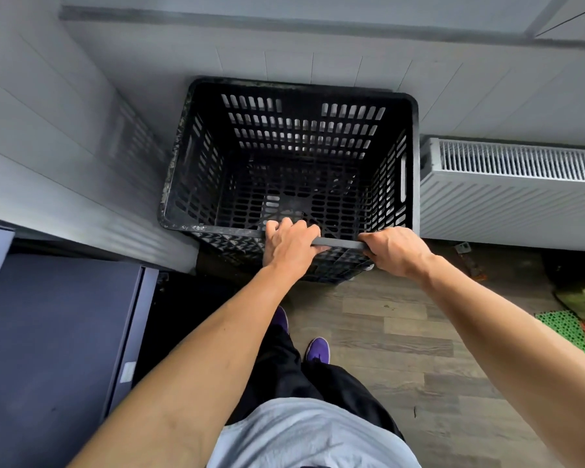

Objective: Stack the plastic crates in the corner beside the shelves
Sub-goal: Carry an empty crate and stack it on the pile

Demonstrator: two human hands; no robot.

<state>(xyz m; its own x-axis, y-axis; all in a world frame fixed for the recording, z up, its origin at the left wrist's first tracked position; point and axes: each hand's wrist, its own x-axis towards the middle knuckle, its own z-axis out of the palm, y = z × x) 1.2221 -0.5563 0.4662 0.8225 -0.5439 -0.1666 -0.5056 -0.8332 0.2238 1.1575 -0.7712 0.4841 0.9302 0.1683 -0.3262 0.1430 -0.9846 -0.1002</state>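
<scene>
A black slotted plastic crate (294, 130) stands in the corner against the white wall, its open top facing up at me. Through its floor grid I see more black lattice below, so it seems to sit on another crate, whose patterned wall (230, 246) shows under the near rim. My left hand (289, 246) grips the near rim with its fingers curled over the edge into the crate. My right hand (394, 249) grips the same rim at the near right corner.
A white radiator (510, 194) hangs on the wall right of the crate. A dark blue cabinet or shelf top (54, 339) fills the lower left. Green and orange floor mats (574, 329) lie at the right edge on the wood floor. My feet stand just behind the crate.
</scene>
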